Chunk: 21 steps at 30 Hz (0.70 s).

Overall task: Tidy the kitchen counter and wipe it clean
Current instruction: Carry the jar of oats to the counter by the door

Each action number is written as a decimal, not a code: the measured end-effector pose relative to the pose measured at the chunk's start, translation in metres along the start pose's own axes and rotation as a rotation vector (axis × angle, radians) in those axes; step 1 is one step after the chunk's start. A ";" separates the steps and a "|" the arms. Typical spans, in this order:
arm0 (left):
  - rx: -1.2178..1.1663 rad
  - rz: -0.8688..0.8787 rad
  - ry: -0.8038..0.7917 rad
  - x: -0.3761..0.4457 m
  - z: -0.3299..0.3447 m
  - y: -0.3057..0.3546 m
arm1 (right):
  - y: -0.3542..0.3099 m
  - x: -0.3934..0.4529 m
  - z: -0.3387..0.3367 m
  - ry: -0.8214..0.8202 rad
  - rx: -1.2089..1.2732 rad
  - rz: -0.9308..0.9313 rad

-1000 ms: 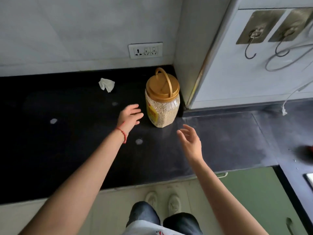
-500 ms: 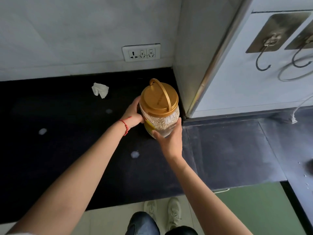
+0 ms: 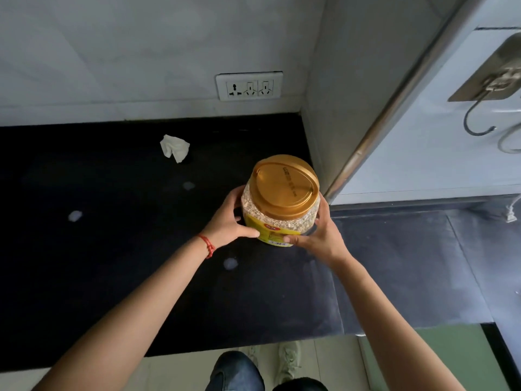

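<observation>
A clear plastic jar of oats [image 3: 279, 218] with a gold lid and a yellow label is held over the black counter [image 3: 112, 277], near the wall corner. My left hand [image 3: 228, 221] grips its left side and my right hand [image 3: 315, 235] grips its right side, thumbs on the label. The jar's base is hidden by my hands. A crumpled white tissue [image 3: 174, 148] lies on the counter behind and to the left. Three pale smudges mark the counter: a smudge [image 3: 75, 215] at the left, a smudge [image 3: 189, 186] near the jar, a smudge [image 3: 230, 263] by my left wrist.
A white socket plate [image 3: 249, 86] sits on the back wall. A white cabinet side with a metal edge strip [image 3: 394, 108] juts out at the right, with adhesive hooks [image 3: 490, 88] on it. A lower grey counter section [image 3: 408, 263] lies to the right.
Both hands went from reaching with open fingers to gripping the jar on both sides. The jar has come toward me and its handle has dropped flat on the lid.
</observation>
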<state>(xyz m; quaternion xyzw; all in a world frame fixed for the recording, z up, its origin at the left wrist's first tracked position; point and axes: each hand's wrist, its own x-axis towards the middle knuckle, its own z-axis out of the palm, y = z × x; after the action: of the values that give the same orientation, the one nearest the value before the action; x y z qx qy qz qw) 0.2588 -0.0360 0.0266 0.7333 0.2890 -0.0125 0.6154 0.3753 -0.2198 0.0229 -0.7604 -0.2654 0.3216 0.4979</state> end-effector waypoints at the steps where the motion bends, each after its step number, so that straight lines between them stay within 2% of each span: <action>1: 0.016 -0.020 -0.059 0.009 -0.004 0.003 | 0.001 0.001 0.000 -0.003 -0.006 0.006; 5: 0.128 0.001 -0.289 0.030 -0.014 0.005 | 0.002 0.003 0.000 0.002 0.010 0.005; 12: 0.089 0.046 -0.337 0.023 -0.014 0.004 | -0.004 -0.010 -0.004 0.026 0.096 -0.001; 17: -0.076 0.058 -0.269 -0.012 0.004 0.001 | -0.022 -0.036 -0.009 0.028 0.246 0.013; 21: -0.405 0.053 -0.109 -0.055 0.035 0.001 | -0.024 -0.052 -0.011 -0.012 0.354 0.035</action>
<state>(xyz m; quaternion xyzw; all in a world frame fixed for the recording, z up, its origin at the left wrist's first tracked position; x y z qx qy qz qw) 0.2260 -0.0907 0.0397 0.6003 0.2327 0.0224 0.7649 0.3477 -0.2555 0.0603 -0.6633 -0.1942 0.3764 0.6169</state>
